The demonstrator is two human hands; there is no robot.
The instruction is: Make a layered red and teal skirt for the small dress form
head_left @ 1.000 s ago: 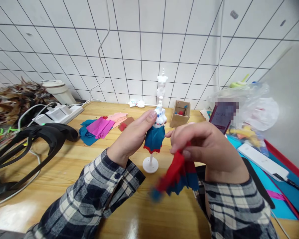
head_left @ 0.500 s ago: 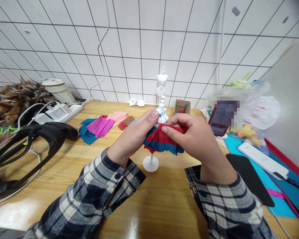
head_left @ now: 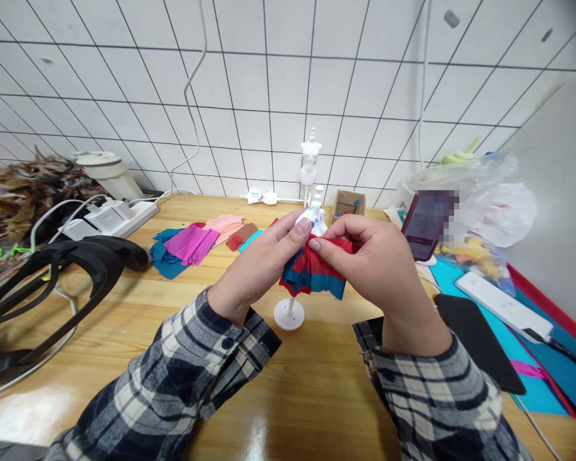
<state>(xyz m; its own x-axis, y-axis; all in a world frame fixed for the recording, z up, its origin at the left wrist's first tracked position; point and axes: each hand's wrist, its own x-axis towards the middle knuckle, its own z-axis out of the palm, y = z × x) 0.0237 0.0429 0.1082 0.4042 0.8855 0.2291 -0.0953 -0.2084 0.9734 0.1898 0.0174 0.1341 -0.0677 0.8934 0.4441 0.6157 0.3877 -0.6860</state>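
Observation:
A small white dress form (head_left: pixel 317 219) with blue marks on its torso leans slightly on a round white stand (head_left: pixel 288 314). Red and blue crepe paper (head_left: pixel 317 275) wraps its waist like a gathered skirt. My left hand (head_left: pixel 279 256) closes round the left side of the form and paper, thumb pressed at the waist; its fingertips are hidden behind. With thumb and forefinger, my right hand (head_left: pixel 365 259) pinches the red upper edge of the paper at the front right of the waist.
Behind stand another white dress form (head_left: pixel 310 160) and a cardboard box (head_left: pixel 348 206) with scraps. Coloured paper pieces (head_left: pixel 192 243) lie left of centre, near a black headset frame (head_left: pixel 67 275) and a power strip (head_left: pixel 134 219). On the right are phones (head_left: pixel 480 342) and coloured sheets (head_left: pixel 441 275).
The dress form has tilted a little to the right at the top. The skirt paper's right side is drawn in and hangs narrower. Both hands keep their grip.

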